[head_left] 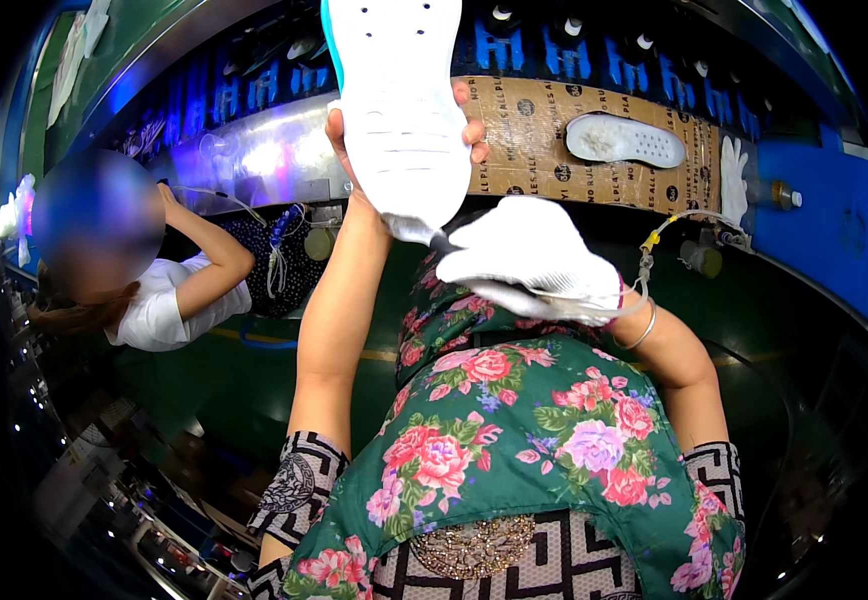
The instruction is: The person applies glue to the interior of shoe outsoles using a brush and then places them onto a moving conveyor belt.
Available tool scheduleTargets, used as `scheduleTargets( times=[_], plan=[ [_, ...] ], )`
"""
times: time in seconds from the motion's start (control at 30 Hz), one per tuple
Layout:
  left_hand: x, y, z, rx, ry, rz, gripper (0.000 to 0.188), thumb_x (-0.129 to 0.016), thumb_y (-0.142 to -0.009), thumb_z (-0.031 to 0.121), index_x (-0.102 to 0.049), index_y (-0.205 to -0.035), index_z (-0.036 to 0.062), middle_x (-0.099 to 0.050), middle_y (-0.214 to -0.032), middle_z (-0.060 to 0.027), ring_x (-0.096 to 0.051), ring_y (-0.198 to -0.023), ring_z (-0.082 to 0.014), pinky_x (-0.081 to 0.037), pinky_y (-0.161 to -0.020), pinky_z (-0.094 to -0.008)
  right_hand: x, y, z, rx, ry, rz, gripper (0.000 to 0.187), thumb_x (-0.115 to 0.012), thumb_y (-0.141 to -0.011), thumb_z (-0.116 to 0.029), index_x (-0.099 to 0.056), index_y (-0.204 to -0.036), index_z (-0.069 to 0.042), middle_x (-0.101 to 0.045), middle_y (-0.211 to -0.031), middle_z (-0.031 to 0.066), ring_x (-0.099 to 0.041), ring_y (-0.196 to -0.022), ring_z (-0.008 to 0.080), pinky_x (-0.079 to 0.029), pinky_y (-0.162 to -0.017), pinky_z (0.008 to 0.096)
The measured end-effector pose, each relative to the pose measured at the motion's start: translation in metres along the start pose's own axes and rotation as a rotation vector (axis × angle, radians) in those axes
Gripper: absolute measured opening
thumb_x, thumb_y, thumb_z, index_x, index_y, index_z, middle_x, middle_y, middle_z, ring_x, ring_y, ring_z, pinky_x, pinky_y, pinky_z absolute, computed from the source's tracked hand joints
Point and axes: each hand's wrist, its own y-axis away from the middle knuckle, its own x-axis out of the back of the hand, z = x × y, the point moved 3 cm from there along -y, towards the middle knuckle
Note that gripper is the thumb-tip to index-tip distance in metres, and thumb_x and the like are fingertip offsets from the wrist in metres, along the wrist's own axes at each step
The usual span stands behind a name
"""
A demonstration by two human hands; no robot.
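Observation:
My left hand (341, 150) grips a long white shoe sole (404, 100) from behind, with its fingers showing along both edges. The sole has small dark holes near the top and a teal strip along its left side. My right hand (529, 262) wears a white glove and is closed around a brush (442, 243). Most of the brush's handle is hidden by the glove. Its pale bristles lie at the lower end of the sole, apparently touching it.
A second white sole (626, 141) with holes lies on printed cardboard (519, 150) on the bench. Beside it are a white glove (734, 180) and a small bottle (784, 195). Blue racks (564, 58) line the back. A co-worker (169, 300) sits at left.

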Motion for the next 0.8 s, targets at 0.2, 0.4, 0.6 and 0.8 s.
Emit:
scheduleTargets(
  times=[0.2,0.4,0.6,0.8],
  plan=[
    [-0.007,-0.008,0.004,0.152,-0.028,-0.072,0.110,-0.068,-0.065,0.080,-0.042,-0.137,0.0000,-0.048,-0.117,-0.0173,-0.050,-0.091,-0.0320,-0.045,-0.081,-0.0431,0.015,-0.007,0.009,-0.245,-0.192,0.195,0.015,-0.078,-0.075,-0.004,-0.076,-0.089,-0.009,-0.073,-0.085,0.0057,-0.071,-0.080,0.0213,-0.055,-0.072,0.0309],
    [-0.011,-0.014,0.009,0.211,-0.065,-0.005,0.108,-0.063,-0.068,0.078,-0.044,-0.137,-0.0026,-0.049,-0.112,-0.0213,-0.052,-0.088,-0.0317,-0.043,-0.066,-0.0367,-0.007,0.004,-0.006,0.093,0.252,-0.020,0.041,-0.078,-0.067,-0.008,-0.073,-0.106,-0.019,-0.070,-0.094,0.0040,-0.060,-0.064,0.0201,-0.045,-0.057,0.0329],
    [-0.006,-0.016,0.010,0.276,0.053,-0.189,0.099,-0.058,-0.074,0.069,-0.043,-0.144,0.0004,-0.049,-0.128,-0.0289,-0.056,-0.102,-0.0418,-0.055,-0.084,-0.0465,0.007,-0.006,0.000,-0.222,-0.192,0.127,0.023,-0.081,-0.070,-0.005,-0.077,-0.091,-0.012,-0.073,-0.089,0.0073,-0.070,-0.080,0.0237,-0.055,-0.073,0.0324],
    [-0.004,-0.014,0.017,0.287,0.065,-0.111,0.098,-0.060,-0.073,0.067,-0.043,-0.143,0.0005,-0.050,-0.132,-0.0295,-0.058,-0.106,-0.0436,-0.055,-0.087,-0.0491,-0.006,-0.002,0.000,-0.257,-0.334,0.115,0.020,-0.079,-0.074,-0.002,-0.076,-0.092,-0.008,-0.072,-0.089,0.0068,-0.069,-0.080,0.0193,-0.053,-0.073,0.0306]
  ],
)
